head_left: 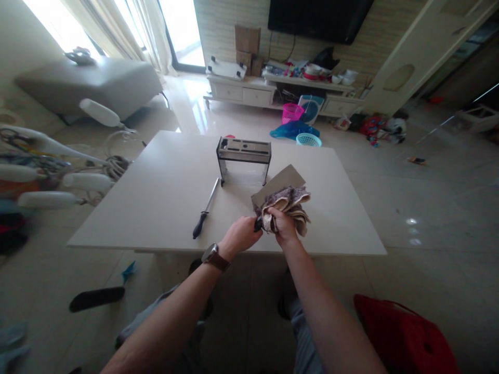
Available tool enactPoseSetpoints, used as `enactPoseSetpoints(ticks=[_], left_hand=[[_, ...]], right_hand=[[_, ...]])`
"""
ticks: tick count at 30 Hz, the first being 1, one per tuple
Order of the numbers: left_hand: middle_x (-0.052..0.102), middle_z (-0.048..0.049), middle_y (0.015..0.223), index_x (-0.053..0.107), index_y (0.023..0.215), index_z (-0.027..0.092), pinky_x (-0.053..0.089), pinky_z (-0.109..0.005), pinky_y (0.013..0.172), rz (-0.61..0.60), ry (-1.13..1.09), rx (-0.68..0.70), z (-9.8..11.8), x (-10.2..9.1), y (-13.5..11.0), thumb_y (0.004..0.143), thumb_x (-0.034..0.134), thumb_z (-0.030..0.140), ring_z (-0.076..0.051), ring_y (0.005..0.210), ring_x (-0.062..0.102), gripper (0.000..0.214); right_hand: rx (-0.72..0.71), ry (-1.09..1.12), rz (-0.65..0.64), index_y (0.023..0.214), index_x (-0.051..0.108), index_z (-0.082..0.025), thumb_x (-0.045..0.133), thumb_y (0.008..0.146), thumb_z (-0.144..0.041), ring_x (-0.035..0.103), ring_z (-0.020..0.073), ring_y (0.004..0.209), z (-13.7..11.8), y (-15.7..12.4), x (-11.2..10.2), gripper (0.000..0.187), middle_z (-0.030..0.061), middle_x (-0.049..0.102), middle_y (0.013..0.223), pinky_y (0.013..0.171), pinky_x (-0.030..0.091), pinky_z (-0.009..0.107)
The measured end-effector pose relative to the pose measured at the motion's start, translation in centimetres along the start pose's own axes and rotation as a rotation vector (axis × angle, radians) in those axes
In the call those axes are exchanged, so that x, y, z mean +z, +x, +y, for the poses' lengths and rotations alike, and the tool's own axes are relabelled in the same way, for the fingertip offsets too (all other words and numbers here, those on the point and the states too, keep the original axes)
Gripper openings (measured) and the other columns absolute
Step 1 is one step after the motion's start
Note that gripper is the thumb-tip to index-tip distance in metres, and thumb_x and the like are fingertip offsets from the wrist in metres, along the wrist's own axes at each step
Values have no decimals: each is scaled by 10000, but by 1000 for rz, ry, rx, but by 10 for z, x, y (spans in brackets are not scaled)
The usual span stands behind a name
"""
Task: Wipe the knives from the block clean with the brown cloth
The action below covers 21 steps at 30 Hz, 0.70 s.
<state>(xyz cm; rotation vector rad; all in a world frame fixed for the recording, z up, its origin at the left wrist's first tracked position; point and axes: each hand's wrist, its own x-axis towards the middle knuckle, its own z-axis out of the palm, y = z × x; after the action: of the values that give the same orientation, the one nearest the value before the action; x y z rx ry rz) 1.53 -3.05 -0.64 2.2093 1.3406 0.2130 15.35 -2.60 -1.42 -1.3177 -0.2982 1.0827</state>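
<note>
Just above the table's near edge, my left hand (pixel 242 234) is closed around the black handle of a cleaver (pixel 278 185), its broad grey blade pointing up and to the right. My right hand (pixel 284 226) grips a bunched brown and cream cloth (pixel 290 203), which lies against the lower part of the blade. A honing steel (pixel 205 214) with a black handle rests on the table to the left. Behind it stands a knife block (pixel 244 149) with a slotted top and clear sides; no knives show in it.
The white table (pixel 156 208) spans the middle. On the left are white padded arms (pixel 101 113) and cables. Past the table sit a pink basket (pixel 292 112), a pale blue basket (pixel 309 139) and a TV cabinet (pixel 241 93). A red seat (pixel 405 332) is at lower right.
</note>
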Motion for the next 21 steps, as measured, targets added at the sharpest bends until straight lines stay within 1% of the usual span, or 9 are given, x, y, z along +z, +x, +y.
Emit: enactPoseSetpoints(ticks=[2, 4, 6, 8, 11, 14, 17, 21], left_hand=[[754, -136, 904, 697, 898, 194, 387, -305, 664, 0, -10, -15, -1, 1, 0, 898, 546, 315, -250, 839, 707, 194], [754, -141, 903, 698, 892, 190, 382, -303, 654, -1, -11, -18, -2, 1, 1, 900, 548, 322, -255, 848, 709, 200], [754, -138, 895, 701, 893, 190, 376, -299, 643, -5, -19, 0, -4, 2, 2, 900, 549, 320, -252, 840, 709, 200], [753, -128, 873, 703, 892, 192, 372, -295, 639, -14, -27, 25, -6, 3, 2, 895, 549, 305, -242, 817, 706, 191], [739, -114, 814, 703, 861, 191, 354, -298, 621, -46, -6, 46, -13, 3, -1, 865, 547, 253, -225, 753, 686, 168], [721, -108, 769, 706, 833, 188, 331, -308, 600, -84, 27, 36, -25, 2, -8, 847, 548, 250, -213, 690, 654, 170], [711, -99, 755, 705, 814, 191, 328, -307, 604, -105, 47, 24, -40, -2, -18, 833, 571, 279, -207, 669, 635, 162], [674, -69, 706, 687, 786, 203, 312, -301, 602, -146, 54, 51, -56, -9, -28, 805, 566, 255, -186, 623, 582, 133]], right_hand=[[67, -35, 2, 704, 725, -163, 811, 495, -196, 715, 190, 765, 8, -7, 6, 229, -3, 756, 765, 680, 575, 263], [99, -51, 48, 682, 724, -164, 806, 486, -180, 711, 184, 747, 12, -10, 10, 213, -3, 755, 754, 655, 566, 252], [91, -38, 99, 673, 720, -167, 801, 475, -164, 710, 182, 741, 14, -9, 10, 214, -3, 758, 760, 647, 567, 248], [67, -25, 122, 688, 722, -168, 806, 474, -168, 717, 186, 759, 14, -7, 9, 230, 3, 767, 791, 652, 576, 250], [21, -7, 153, 776, 738, -168, 828, 469, -173, 736, 193, 832, 12, 0, 3, 320, 2, 779, 860, 679, 594, 249], [-47, 37, 191, 847, 741, -168, 830, 478, -160, 743, 188, 881, 4, 10, -7, 380, -3, 784, 912, 718, 613, 248], [-58, 70, 224, 819, 732, -158, 821, 485, -127, 738, 173, 844, -10, 22, -20, 347, -2, 780, 903, 711, 617, 236], [-83, 171, 273, 835, 711, -162, 778, 509, -70, 726, 150, 792, -34, 35, -38, 345, -19, 763, 876, 689, 623, 229]])
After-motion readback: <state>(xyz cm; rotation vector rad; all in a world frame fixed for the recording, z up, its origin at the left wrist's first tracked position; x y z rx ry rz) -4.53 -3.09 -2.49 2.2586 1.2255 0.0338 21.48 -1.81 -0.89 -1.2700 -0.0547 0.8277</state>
